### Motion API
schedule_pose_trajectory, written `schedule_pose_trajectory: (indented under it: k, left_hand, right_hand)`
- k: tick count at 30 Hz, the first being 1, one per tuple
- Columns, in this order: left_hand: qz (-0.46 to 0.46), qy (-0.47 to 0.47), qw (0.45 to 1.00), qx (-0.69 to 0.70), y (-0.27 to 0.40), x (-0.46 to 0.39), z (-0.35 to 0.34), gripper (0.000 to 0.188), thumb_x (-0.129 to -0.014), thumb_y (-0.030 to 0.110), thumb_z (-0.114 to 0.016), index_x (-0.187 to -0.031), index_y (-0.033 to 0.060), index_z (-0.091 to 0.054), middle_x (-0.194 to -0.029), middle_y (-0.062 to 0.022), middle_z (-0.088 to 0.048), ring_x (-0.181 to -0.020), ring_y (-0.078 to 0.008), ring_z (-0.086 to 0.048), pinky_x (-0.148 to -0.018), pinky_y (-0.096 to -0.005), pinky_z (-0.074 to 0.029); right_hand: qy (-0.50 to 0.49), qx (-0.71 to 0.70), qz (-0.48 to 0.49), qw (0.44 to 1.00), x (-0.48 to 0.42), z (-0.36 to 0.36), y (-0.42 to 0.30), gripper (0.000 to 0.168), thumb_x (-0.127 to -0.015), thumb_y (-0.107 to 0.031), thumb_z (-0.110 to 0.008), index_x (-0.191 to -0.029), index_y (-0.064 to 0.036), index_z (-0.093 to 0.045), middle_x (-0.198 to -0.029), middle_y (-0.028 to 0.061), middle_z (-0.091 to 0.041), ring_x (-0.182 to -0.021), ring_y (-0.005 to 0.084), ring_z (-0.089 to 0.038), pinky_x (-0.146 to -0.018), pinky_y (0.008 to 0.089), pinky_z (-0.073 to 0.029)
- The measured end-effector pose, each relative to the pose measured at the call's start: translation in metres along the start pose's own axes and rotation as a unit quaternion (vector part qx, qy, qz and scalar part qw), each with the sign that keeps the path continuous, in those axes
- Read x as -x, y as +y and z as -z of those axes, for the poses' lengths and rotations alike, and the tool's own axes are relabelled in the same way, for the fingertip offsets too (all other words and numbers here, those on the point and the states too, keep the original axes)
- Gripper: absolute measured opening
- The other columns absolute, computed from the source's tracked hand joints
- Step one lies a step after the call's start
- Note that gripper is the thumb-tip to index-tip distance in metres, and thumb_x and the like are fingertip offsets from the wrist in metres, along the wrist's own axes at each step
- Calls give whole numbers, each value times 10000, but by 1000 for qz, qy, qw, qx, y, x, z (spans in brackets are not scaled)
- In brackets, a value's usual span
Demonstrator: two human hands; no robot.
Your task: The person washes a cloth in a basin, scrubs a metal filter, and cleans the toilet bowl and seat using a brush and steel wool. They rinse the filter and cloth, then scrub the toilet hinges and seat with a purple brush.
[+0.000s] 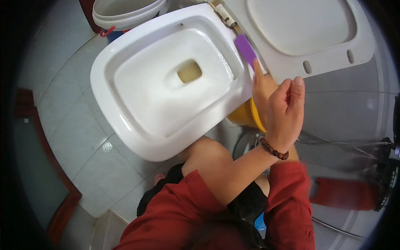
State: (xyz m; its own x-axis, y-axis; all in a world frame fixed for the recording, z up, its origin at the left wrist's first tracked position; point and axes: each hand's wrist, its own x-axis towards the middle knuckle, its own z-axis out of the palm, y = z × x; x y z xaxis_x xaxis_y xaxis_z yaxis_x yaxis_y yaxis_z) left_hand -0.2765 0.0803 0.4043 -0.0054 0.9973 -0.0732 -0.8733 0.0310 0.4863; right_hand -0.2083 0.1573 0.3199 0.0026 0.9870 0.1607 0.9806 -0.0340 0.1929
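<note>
A white ceramic toilet bowl [147, 100] stands before me, with yellowish water [189, 72] in its drain opening. My right hand [264, 86] holds a purple sponge [245, 50] against the rear rim, one finger stretched along it. The sponge looks slightly blurred. Close by are the white hinge fitting [226, 15] and the raised toilet seat [328, 57]. My left hand [286, 109] is curled into a fist and crosses in front of my right forearm, hiding part of it. Nothing shows in that fist. A brown beaded bracelet [273, 150] circles the left wrist.
A white bucket [125, 18] with a red handle stands beyond the bowl. Below its right side sits a yellow bucket [245, 114]. Flexible hoses [337, 142] and a red plastic panel [347, 193] are at the right. A wood-framed glass door [40, 162] is at the left.
</note>
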Motion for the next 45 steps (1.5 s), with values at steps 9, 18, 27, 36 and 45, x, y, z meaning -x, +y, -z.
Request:
schedule_pose_trajectory:
  k: [9, 18, 27, 36, 45]
  left_hand:
    - [-23, 7, 999, -31, -4, -4, -3, 386, -913, 283, -421, -618, 36, -391, -526, 20, -349, -500, -61, -331, -466, -212, -303]
    - [-80, 27, 992, -94, -12, -2, -5, 361, -905, 251, -443, -630, 18, -416, -538, 13, -365, -506, -69, -339, -472, -209, -316]
    - [-27, 30, 991, -130, -43, 9, -16, 374, -867, 236, -496, -590, 7, -394, -501, -55, -395, -619, -278, -409, -555, -359, -354]
    - [-89, 80, 992, -35, -5, -6, 4, 337, -909, 273, -430, -652, 54, -426, -576, 31, -380, -525, -39, -338, -478, -190, -295]
    - [-34, 68, 997, 2, 0, -2, -6, 337, -908, 264, -423, -637, 64, -403, -580, 22, -390, -486, -42, -326, -439, -186, -262]
  right_hand:
    - [-34, -97, -2, 995, 5, 1, 5, 417, -830, -58, -436, -1241, -123, -407, -725, 194, -575, -597, 317, -555, -548, 407, -439]
    - [-28, -186, -14, 982, 29, 13, 26, 451, -858, -120, -431, -1293, -211, -357, -810, 185, -569, -655, 311, -556, -593, 377, -439]
    - [46, -98, 114, 988, 13, 20, 48, 469, -828, -90, -439, -1286, -162, -364, -700, 185, -540, -630, 319, -545, -570, 386, -429]
    - [69, -68, 83, 992, 11, 30, 24, 479, -798, -151, -485, -1265, -202, -391, -676, 158, -529, -584, 360, -552, -504, 428, -431]
    - [102, -89, 66, 989, -66, 49, -6, 403, -811, -142, -465, -1212, -185, -448, -701, 149, -571, -656, 321, -570, -553, 427, -440]
